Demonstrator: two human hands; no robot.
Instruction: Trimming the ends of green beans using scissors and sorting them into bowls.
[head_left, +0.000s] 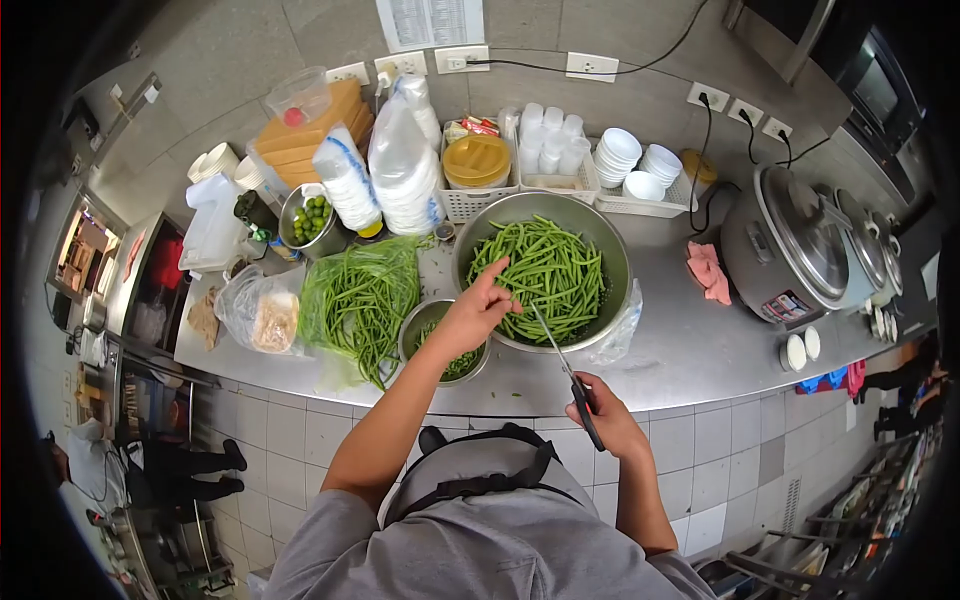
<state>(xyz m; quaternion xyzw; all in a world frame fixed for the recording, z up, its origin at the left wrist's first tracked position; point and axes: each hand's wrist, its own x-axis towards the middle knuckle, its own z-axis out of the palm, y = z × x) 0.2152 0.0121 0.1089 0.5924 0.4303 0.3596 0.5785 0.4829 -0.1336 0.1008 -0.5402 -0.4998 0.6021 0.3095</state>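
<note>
My right hand (611, 416) grips a pair of scissors (583, 409) with black handles at the counter's front edge. Their blades point up and left, with the tip over the large steel bowl (616, 315). Cut green beans (555, 270) fill much of that bowl. Above its left front rim is my left hand (480, 309), index finger stretched out and the others curled; whether it pinches something small is unclear. Under my left forearm stands a smaller steel bowl (409, 337) of short green trimmings (461, 364), partly hidden. Long green beans (364, 315) spill from a clear plastic bag (319, 300) to its left.
Along the wall stand stacked foam cups (405, 172), white baskets (480, 201), white bowls (619, 154) and a steel pot (330, 244) of green limes (311, 217). A pink cloth (707, 274) lies beside a large rice cooker (780, 247) at right. Another person (105, 465) is at far left.
</note>
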